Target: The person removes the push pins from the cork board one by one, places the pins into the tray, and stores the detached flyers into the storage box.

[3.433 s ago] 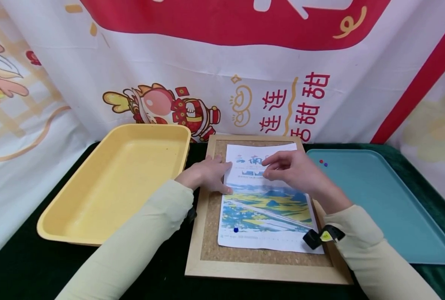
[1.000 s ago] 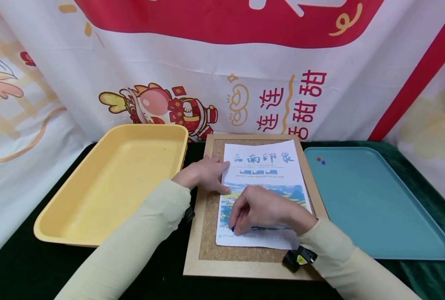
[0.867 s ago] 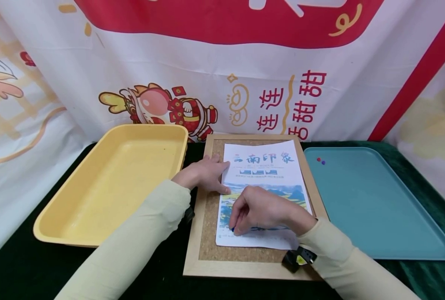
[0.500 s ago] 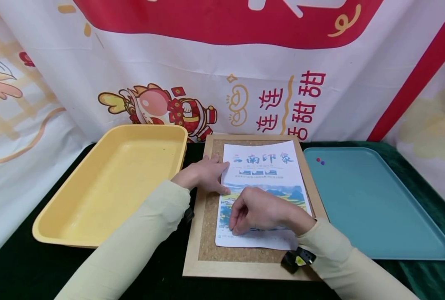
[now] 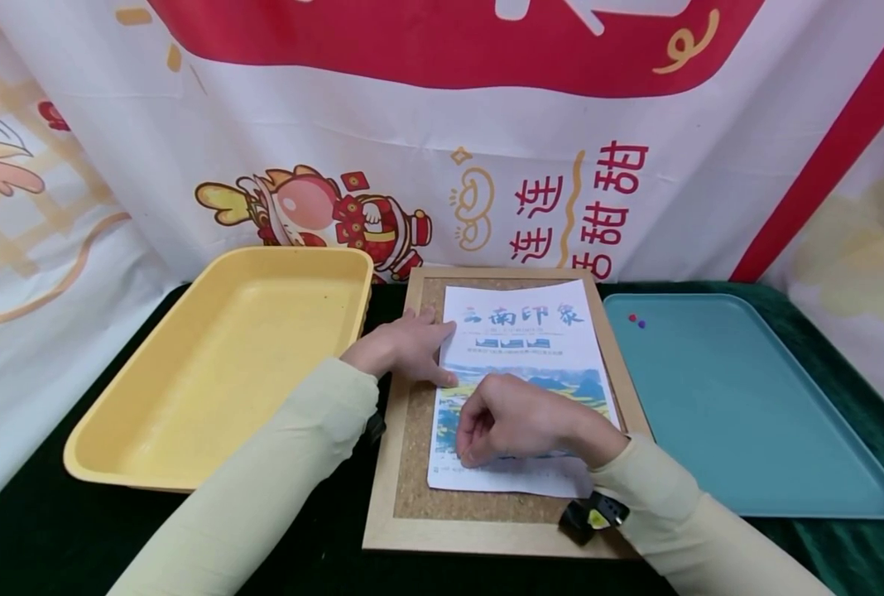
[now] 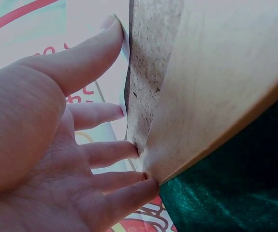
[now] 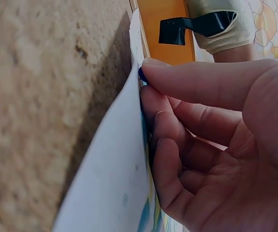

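Note:
A white printed sheet (image 5: pixel 531 482) with blue lettering and a landscape picture lies on a wood-framed cork board (image 5: pixel 416 497). My right hand (image 5: pixel 520 418) is over the sheet's lower left part. In the right wrist view its thumb and forefinger pinch a small blue push pin (image 7: pixel 142 75) against the paper, whose edge lifts off the cork. My left hand (image 5: pixel 412 346) rests at the sheet's left edge with fingers spread. Its thumb and one finger touch the paper, while other fingers lie on the frame, as the left wrist view shows.
A yellow tray (image 5: pixel 226 372) stands left of the board on the dark green cloth (image 5: pixel 323 530). On the right lies a blue tray (image 5: pixel 747 414) bearing a red pin (image 5: pixel 632 318) and a blue pin (image 5: pixel 641 324). A printed white curtain (image 5: pixel 382 124) hangs behind.
From above the sheet's upper part, my right hand came down to the blue push pin at lower left and took hold of it. Over the last second both hands have barely moved.

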The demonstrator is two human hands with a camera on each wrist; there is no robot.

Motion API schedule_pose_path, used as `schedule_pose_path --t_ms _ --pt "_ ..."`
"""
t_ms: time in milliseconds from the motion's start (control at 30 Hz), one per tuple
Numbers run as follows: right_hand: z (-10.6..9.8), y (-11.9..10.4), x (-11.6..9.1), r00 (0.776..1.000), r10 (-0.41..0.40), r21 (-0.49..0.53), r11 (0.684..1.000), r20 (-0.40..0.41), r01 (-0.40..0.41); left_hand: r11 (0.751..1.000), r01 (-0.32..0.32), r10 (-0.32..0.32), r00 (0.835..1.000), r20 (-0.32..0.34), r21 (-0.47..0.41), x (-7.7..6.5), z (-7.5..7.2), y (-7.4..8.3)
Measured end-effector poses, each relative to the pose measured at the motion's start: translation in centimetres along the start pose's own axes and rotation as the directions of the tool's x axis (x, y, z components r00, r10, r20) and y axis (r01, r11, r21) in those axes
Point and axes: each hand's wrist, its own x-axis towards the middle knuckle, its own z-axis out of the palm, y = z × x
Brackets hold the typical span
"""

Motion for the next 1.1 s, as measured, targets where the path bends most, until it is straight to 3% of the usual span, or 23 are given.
schedule_pose_path --t_ms 467,1100 --pt "-0.6 0.3 -0.4 1.000 0.017 0.053 0.998 0.017 -0.018 1.000 0.001 -0.002 1.000 0.012 0.002 0.2 0.0 0.2" --pt "-4.1 1.4 -1.4 0.976 0.061 0.034 0.998 -0.210 -0.055 1.000 0.006 -0.006 1.000 0.015 0.000 -0.1 -0.2 0.1"
